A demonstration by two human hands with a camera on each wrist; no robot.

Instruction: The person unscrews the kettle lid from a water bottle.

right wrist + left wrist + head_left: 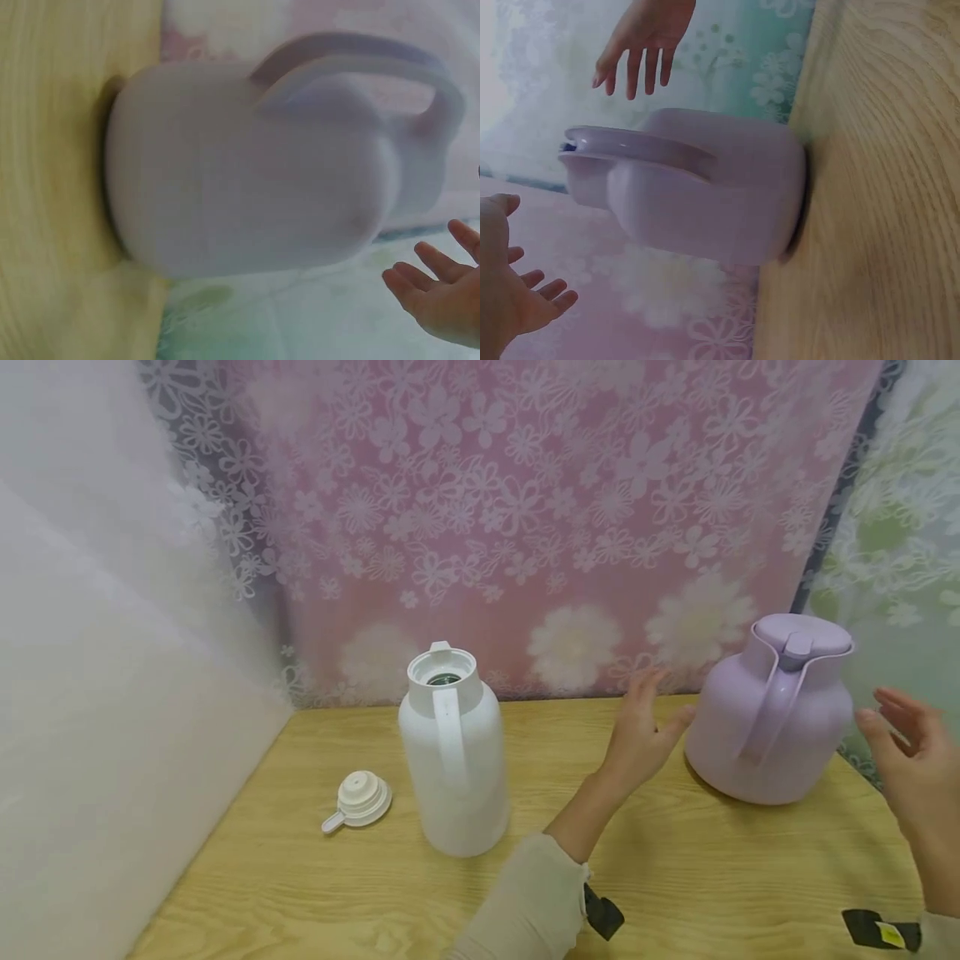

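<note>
A lilac vacuum jug [723, 727] with its lid on stands upright at the right of the table, its handle facing me. My left hand [637, 735] is beside its left side, fingers extended and palm turned towards it. On the opposite side my right hand [918, 756] has relaxed, slightly bent fingers. Both hands hold nothing. The left wrist view shows the jug [705, 202] between the two hands. In the right wrist view, the right hand's fingers [431, 274] are apart from the jug's body [247, 172].
A white vacuum jug [457, 777] stands uncapped left of my left forearm, its mouth showing a dark inner liner. Left of it a white stopper [360, 797] with a tab lies on the wooden table [300, 893]. A pink flowered curtain [487, 527] hangs behind.
</note>
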